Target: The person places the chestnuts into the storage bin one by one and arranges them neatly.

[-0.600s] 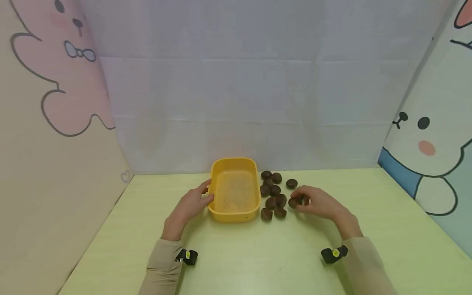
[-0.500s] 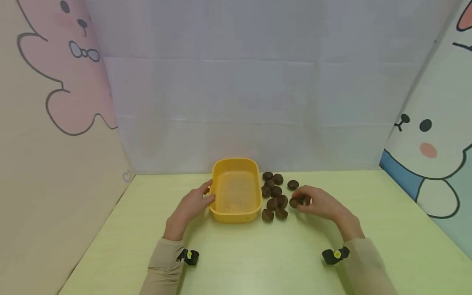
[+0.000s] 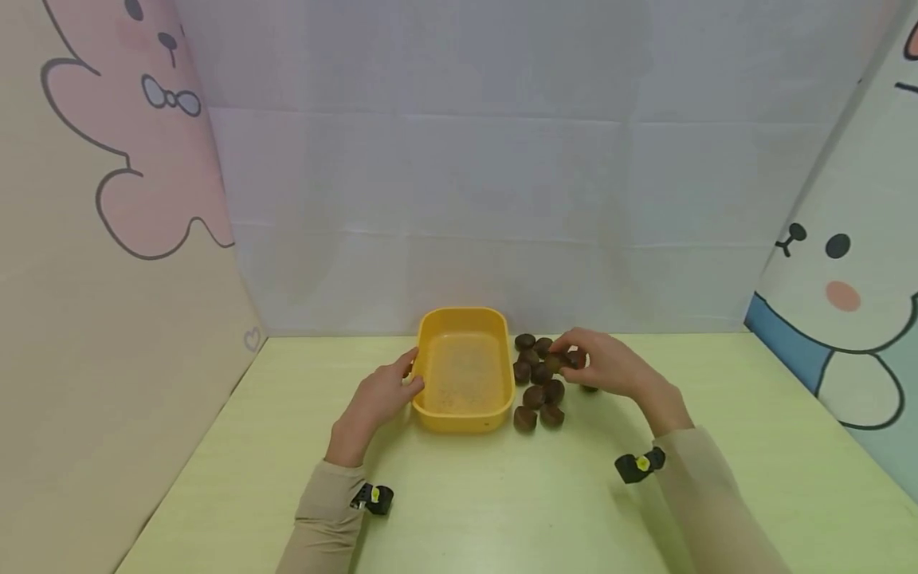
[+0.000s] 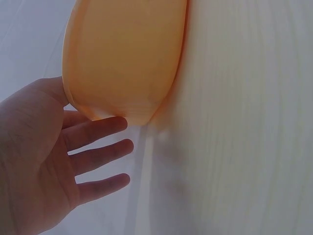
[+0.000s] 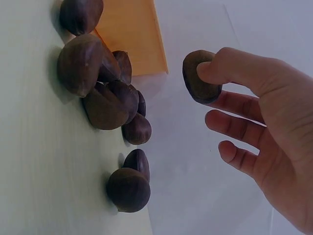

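Note:
A yellow plastic basin (image 3: 462, 422) stands on the table near the back wall. My left hand (image 3: 378, 397) holds it by its left side, thumb over the rim and fingers along the outer wall; in the left wrist view, several fingers (image 4: 100, 156) stretch out beside it. My right hand (image 3: 610, 365) pinches a chestnut (image 5: 194, 88) between thumb and fingers, raised over the table. Several brown chestnuts (image 3: 534, 397) lie loose between the basin and my right hand. Two more chestnuts (image 5: 128, 191) sit apart from the main cluster and are partly covered by my hand in the head view.
The pale yellow-green table (image 3: 459, 494) runs up to a white cloth wall (image 3: 445, 175) close behind the basin. Side panels with cartoon drawings stand at left (image 3: 143, 319) and right (image 3: 846, 335). A dark camera (image 3: 634, 466) is strapped on each wrist.
My right hand has picked a chestnut up from the table and moved it up and leftward, over the cluster. The left hand keeps its hold on the basin. The head view has shifted slightly.

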{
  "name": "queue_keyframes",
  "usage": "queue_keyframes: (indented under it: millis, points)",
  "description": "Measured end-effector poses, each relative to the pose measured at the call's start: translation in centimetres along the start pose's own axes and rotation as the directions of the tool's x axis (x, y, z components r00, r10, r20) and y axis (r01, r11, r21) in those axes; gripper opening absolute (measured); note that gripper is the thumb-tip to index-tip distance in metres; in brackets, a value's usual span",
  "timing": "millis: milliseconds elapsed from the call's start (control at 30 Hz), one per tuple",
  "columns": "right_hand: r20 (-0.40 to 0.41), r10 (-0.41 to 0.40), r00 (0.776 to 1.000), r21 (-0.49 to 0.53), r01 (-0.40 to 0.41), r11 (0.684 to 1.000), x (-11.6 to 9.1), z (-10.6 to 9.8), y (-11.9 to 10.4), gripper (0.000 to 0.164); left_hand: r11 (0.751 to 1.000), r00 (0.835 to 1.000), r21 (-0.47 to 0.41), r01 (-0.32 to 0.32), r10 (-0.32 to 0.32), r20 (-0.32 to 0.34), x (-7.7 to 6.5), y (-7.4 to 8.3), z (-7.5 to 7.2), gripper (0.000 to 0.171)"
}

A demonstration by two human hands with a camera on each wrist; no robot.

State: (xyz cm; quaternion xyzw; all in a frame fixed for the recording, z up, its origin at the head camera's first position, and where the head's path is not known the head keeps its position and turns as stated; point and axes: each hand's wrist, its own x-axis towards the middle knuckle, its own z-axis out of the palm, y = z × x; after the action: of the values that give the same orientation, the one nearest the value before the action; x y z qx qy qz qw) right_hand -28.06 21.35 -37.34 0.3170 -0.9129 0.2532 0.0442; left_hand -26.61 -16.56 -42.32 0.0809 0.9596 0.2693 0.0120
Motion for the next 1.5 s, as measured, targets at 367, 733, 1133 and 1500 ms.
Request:
queue_keyframes:
  millis: [367, 733, 1133, 1500]
  points:
    - [0.041, -0.038, 0.998, -0.045, 0.04, 0.998, 3.2, -0.3, -1.6, 0.033, 1.0, 1.0, 0.017, 0.0, 0.0, -0.001, 0.0, 0.0, 0.0, 0.062]
    - [0.08, -0.05, 0.996, -0.042, 0.053, 0.998, 6.7, 0.2, -3.3, 0.03, 0.999, 1.0, 0.042, -0.021, 0.021, -0.002, -0.1, 0.3, -0.1, 0.061]
    - [0.132, -0.164, 0.978, -0.107, 0.179, 0.978, 11.2, 1.0, -5.1, 0.03, 0.998, 1.0, 0.064, -0.013, 0.013, 0.004, -0.1, 0.3, -0.1, 0.061]
    - [0.231, -0.132, 0.964, -0.181, 0.176, 0.968, 15.8, 2.8, -7.2, 0.029, 0.996, 1.0, 0.085, -0.001, 0.001, -0.008, 0.1, 0.5, -0.1, 0.061]
